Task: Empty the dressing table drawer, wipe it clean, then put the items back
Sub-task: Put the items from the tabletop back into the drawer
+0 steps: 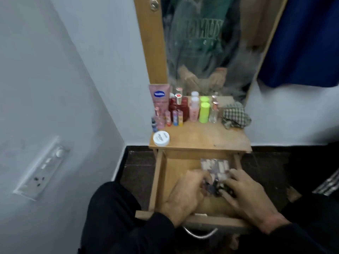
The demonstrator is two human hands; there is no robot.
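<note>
Both hands, left (185,195) and right (251,197), reached together into the one open wooden drawer (159,180), fingers on blurred small dark items (218,189); their grip was unclear. Two lime-green cylindrical bottles (204,111) stood on the wooden tabletop (201,136).

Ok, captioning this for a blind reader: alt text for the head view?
Both hands, left hand and right hand, reach into the open wooden drawer among small blurred items. Above, the wooden dressing table top holds cosmetic bottles and a checked cloth.
</note>
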